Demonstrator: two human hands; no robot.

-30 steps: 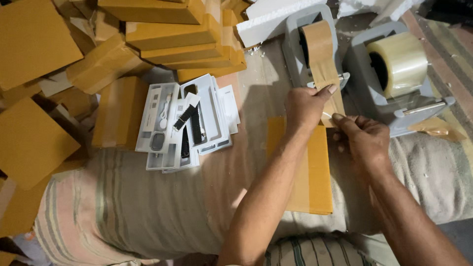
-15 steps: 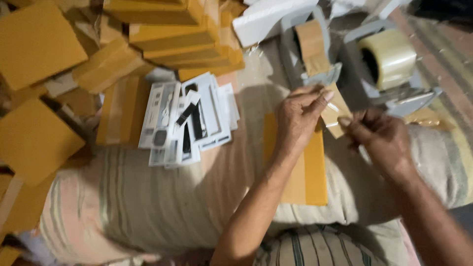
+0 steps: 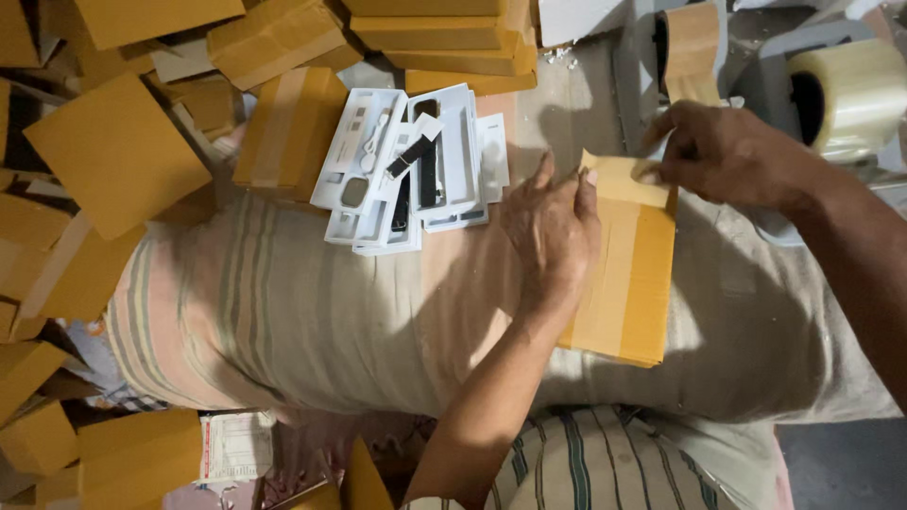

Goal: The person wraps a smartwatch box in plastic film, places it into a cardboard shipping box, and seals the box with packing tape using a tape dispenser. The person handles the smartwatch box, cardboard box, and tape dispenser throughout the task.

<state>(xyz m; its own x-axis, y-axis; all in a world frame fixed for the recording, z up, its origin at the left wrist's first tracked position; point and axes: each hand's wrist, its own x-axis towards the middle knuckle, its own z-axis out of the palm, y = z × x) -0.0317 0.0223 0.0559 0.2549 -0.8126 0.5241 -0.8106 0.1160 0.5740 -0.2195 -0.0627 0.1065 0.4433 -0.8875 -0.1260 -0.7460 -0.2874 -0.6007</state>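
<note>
A pale striped cloth sack (image 3: pixel 312 312) fills the middle of the view and carries the work; it runs from the left, where a heap begins, to the right edge, and the person's striped garment (image 3: pixel 605 463) shows below its near edge.

Yellow-brown cardboard boxes (image 3: pixel 113 156) lie piled along the sack's left side and far edge — some flat, some stacked, a few with a band of tape down the middle. At the far right corner stand two grey tape dispensers, one with a roll of brown tape (image 3: pixel 692 52), the other with a larger roll of clear tape (image 3: pixel 850 94).

On the right half of the sack lies the flat cardboard box (image 3: pixel 633 283) being handled, its length running from the far edge toward the person, with a strip of brown tape (image 3: pixel 624 179) across its far end. The left forearm crosses the sack from the near edge and covers the box's left side.

Near the far edge, just left of the left hand, sits a small stack of white plastic trays (image 3: pixel 444 161) holding a dark strap and small white parts.

The left hand (image 3: pixel 550 231) lies palm down on the box's left far corner, fingers spread and pressing flat, fingertips at the tape strip. The right hand (image 3: pixel 723 156) comes in from the right edge — its fingers are curled and pinch the strip's far right end against the box.
</note>
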